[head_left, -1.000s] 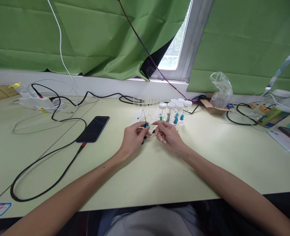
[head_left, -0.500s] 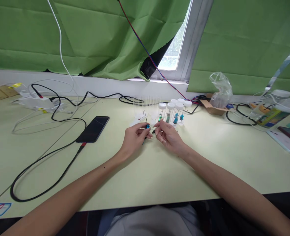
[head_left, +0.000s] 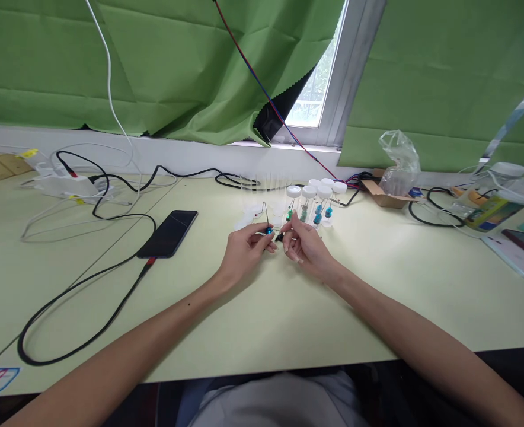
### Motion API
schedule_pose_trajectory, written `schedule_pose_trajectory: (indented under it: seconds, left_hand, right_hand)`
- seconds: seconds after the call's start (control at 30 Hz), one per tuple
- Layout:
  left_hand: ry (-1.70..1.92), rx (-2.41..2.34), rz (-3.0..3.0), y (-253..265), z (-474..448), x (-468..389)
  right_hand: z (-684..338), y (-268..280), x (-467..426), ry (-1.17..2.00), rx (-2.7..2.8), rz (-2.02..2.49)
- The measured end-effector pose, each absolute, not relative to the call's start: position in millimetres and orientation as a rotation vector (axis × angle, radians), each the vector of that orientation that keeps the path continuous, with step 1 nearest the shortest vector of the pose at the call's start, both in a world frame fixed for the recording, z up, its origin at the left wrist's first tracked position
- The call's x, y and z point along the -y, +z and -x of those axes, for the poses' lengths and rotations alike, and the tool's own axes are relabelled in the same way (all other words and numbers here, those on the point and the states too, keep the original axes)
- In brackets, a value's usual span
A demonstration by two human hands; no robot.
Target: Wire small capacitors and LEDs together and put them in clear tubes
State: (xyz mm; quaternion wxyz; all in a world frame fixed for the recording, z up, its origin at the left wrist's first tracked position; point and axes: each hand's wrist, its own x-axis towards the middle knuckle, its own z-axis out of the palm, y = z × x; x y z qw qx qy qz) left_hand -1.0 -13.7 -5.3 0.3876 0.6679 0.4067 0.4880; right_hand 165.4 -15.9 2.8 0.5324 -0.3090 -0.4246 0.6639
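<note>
My left hand (head_left: 246,248) is closed, thumb and fingers pinching a small shiny blue piece (head_left: 268,230) with a thin dark bent wire (head_left: 266,214) rising from it. Close on its right is my right hand (head_left: 305,246), fingers curled and index finger raised; whatever they hold is too small to make out. A small black piece (head_left: 279,237) shows between the two hands; whether it is touched I cannot tell. Just beyond stand several clear vials with white caps (head_left: 309,191), holding green and blue pieces with wires. Clear open tubes (head_left: 253,193) are to their left.
A black phone (head_left: 168,234) lies left on the pale table (head_left: 244,332), its black cable (head_left: 73,290) looping toward the front edge. A power strip (head_left: 69,185) with tangled cords is at the back left. An open cardboard box (head_left: 387,198) with a plastic bag stands right.
The blue piece and its wire have shifted slightly right and turned in my left hand. My right index finger has lifted a little away from my thumb.
</note>
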Motion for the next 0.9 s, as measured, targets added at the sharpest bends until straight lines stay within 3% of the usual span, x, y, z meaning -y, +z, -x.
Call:
schedule_pose_trajectory:
  seconds: [0.9]
  left_hand:
    - [1.165, -0.950, -1.472, 6, -1, 15]
  right_hand:
    - [-165, 3, 16, 1.676, 0.929, 0.559]
